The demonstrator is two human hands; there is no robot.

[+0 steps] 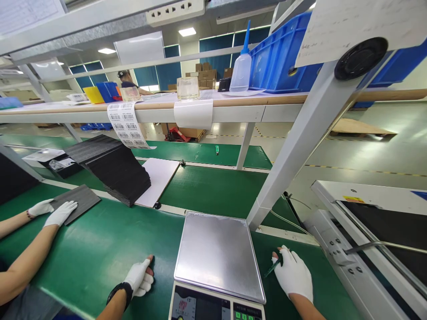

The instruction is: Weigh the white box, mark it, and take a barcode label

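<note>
My left hand (138, 278), in a white glove with bare fingertips and a black wristband, rests just left of the digital weighing scale (218, 255). Its fingers are curled in, with nothing visible in them. On the scale's other side, my right hand (295, 273), gloved the same way, grips a slim green pen-like tool (272, 268) that points down and left. The scale's metal pan is bare, and its display and green-marked keys are partly cut off below. Both hands are over the green work surface (103, 249), apart from the scale.
At left, a co-worker's gloved hands (62, 213) lie on a dark sheet (82, 202). Beyond leans a stack of black sheets (115, 171) beside a white board (160, 178). A shelf post (300, 133) rises right of the scale. Overhead, the shelf holds labels (128, 124), a bottle (240, 71) and bins (280, 58).
</note>
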